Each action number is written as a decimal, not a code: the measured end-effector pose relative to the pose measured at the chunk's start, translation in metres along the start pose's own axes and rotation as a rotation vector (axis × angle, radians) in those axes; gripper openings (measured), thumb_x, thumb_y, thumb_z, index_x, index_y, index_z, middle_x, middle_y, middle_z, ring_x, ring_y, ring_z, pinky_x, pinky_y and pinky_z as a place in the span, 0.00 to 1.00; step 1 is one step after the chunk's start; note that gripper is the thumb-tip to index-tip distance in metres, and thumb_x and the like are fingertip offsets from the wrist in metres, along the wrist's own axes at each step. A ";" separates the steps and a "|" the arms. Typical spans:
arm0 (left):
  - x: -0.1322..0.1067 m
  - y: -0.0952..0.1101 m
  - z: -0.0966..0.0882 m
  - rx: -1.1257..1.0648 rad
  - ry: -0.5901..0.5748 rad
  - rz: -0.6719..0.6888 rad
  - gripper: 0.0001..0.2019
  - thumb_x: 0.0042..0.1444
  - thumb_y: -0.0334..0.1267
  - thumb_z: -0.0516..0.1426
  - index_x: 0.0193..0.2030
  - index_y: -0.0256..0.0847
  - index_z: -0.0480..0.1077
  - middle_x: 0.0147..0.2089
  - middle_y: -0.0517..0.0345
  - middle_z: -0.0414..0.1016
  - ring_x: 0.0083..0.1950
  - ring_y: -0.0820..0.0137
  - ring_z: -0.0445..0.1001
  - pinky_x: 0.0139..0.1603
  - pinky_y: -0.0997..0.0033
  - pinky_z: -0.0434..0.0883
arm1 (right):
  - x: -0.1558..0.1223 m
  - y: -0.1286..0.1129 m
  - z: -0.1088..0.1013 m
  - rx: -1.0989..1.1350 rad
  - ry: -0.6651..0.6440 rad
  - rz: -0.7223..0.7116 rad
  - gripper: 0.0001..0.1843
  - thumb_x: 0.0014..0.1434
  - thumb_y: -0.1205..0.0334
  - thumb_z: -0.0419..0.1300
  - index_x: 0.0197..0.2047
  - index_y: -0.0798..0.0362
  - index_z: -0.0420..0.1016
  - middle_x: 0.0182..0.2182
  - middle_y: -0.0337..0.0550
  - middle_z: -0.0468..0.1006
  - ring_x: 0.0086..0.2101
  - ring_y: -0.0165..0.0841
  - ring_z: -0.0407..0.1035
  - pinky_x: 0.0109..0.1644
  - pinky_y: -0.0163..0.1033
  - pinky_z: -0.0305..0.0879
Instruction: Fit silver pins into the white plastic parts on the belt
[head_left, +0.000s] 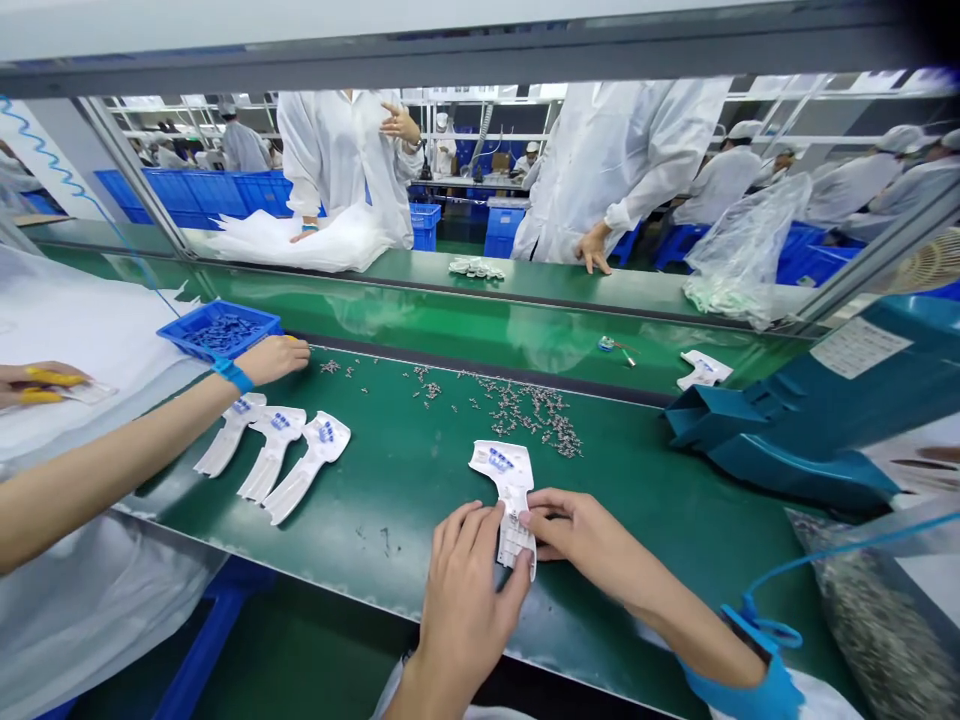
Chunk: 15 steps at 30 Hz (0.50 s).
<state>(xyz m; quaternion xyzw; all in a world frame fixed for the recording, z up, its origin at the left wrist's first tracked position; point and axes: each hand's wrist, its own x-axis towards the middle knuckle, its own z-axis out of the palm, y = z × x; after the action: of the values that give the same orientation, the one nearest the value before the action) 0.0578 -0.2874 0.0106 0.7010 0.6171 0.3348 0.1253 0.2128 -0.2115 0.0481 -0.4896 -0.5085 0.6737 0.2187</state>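
A white pistol-shaped plastic housing half with blue pieces in its head rests on the green bench, hollow side up. My left hand is closed around the lower left of its handle, thumb at the bottom end. At the handle's right edge, the fingers of my right hand are pinched together; what they hold is too small or hidden to name. A small metal piece shows in the handle beside those fingertips. Beyond the housing lie many loose small metal parts.
Several similar housing halves lie to the left, under a co-worker's arm. A blue bin of blue pieces stands behind them. On the right are a teal plastic bin and a bag of metal parts. People stand across the bench.
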 end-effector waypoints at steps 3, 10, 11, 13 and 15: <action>-0.001 0.000 0.000 -0.001 0.000 -0.009 0.19 0.63 0.38 0.56 0.60 0.40 0.67 0.57 0.46 0.75 0.61 0.54 0.69 0.58 0.50 0.71 | 0.001 0.001 0.000 -0.089 0.003 -0.039 0.19 0.53 0.48 0.67 0.38 0.55 0.74 0.31 0.40 0.77 0.36 0.37 0.75 0.42 0.42 0.76; 0.000 0.001 -0.006 -0.077 0.006 -0.016 0.23 0.65 0.37 0.54 0.66 0.44 0.63 0.61 0.49 0.72 0.63 0.58 0.68 0.59 0.56 0.73 | 0.007 -0.017 -0.004 0.040 -0.046 -0.007 0.14 0.56 0.54 0.67 0.39 0.55 0.76 0.30 0.40 0.79 0.35 0.36 0.77 0.47 0.44 0.77; 0.001 -0.001 -0.010 -0.085 0.008 -0.023 0.23 0.66 0.37 0.53 0.67 0.45 0.62 0.62 0.50 0.72 0.64 0.59 0.68 0.59 0.57 0.73 | 0.015 -0.022 -0.011 0.060 -0.039 0.007 0.13 0.56 0.56 0.66 0.39 0.56 0.77 0.31 0.42 0.81 0.36 0.36 0.78 0.49 0.44 0.77; 0.004 -0.011 -0.023 -0.055 0.037 -0.050 0.22 0.66 0.38 0.53 0.67 0.47 0.62 0.63 0.51 0.70 0.65 0.60 0.67 0.59 0.58 0.73 | 0.039 -0.032 -0.031 0.082 0.020 -0.019 0.11 0.56 0.59 0.66 0.40 0.56 0.78 0.34 0.46 0.83 0.38 0.37 0.79 0.52 0.45 0.76; 0.008 -0.030 -0.041 0.043 0.101 -0.091 0.21 0.66 0.39 0.52 0.65 0.49 0.64 0.64 0.52 0.69 0.66 0.58 0.65 0.60 0.53 0.71 | 0.071 -0.043 -0.059 0.081 0.128 -0.129 0.10 0.57 0.60 0.65 0.39 0.57 0.78 0.36 0.50 0.83 0.41 0.40 0.79 0.55 0.48 0.75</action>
<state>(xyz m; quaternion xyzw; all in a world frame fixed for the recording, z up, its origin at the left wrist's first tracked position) 0.0090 -0.2833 0.0257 0.6570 0.6608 0.3504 0.0937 0.2261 -0.1108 0.0559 -0.4885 -0.4965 0.6455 0.3133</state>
